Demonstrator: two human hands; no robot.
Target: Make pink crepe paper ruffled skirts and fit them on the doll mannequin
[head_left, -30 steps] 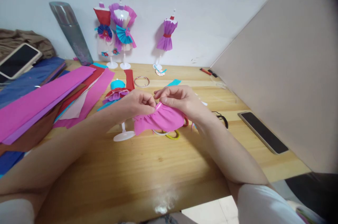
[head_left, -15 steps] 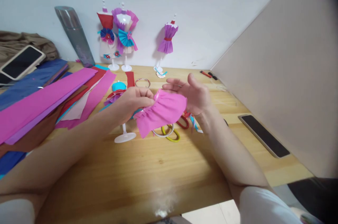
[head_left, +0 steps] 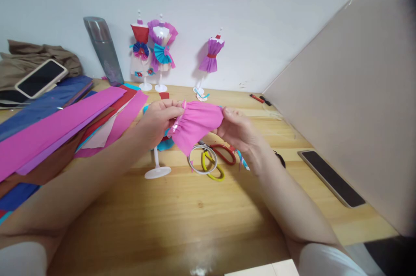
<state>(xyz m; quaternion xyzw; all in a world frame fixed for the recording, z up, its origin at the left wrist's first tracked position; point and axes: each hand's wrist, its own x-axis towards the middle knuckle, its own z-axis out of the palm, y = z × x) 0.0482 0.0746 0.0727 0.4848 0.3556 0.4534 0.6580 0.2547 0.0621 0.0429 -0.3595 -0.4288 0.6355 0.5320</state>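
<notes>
A piece of gathered pink crepe paper [head_left: 199, 122] is stretched between my two hands above the table. My left hand [head_left: 159, 120] pinches its gathered edge, where a shiny clear strip shows. At the opposite edge, my right hand [head_left: 238, 128] grips the paper between thumb and fingers. Below the paper lie scissors with one red and one yellow handle [head_left: 224, 154], and a pale ring [head_left: 203, 172] rests over them. Behind my left hand stands a small dress form on a white stand [head_left: 157, 172], mostly hidden.
Folded strips of coloured crepe paper [head_left: 65, 124] cover the left side. Several dressed mini mannequins [head_left: 162, 53] stand against the wall beside a grey bottle [head_left: 105, 53]. One phone [head_left: 40, 77] lies at the left, another [head_left: 331, 178] at the right near the partition [head_left: 351, 94].
My right hand was open behind the pink crepe paper and has closed on its edge. The paper is now pulled out flatter, and the view has shifted slightly.
</notes>
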